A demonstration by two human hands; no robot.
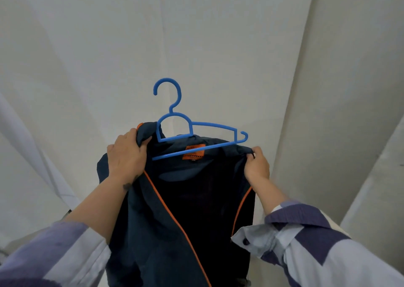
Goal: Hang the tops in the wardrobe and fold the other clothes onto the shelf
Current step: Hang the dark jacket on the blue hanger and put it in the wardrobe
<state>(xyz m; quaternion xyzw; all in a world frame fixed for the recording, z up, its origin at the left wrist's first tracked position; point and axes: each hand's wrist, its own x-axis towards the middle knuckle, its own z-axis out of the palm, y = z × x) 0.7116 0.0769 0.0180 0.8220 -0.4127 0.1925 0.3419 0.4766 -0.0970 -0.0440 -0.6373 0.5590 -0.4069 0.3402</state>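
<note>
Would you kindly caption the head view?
Both hands fit a dark top onto a blue hanger.

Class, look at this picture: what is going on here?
A person is fitting a dark navy top with orange piping onto a blue hanger. The left hand grips the fabric at one shoulder, the right hand pinches the other. The hanger's right end is still outside the cloth, and its hook hangs on nothing yet, in front of pale fabric.

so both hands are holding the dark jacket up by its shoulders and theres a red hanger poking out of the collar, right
Not quite: the hanger is blue, not red, as the head view shows. The rest holds: the left hand and right hand each grip the dark jacket at a shoulder.
</note>
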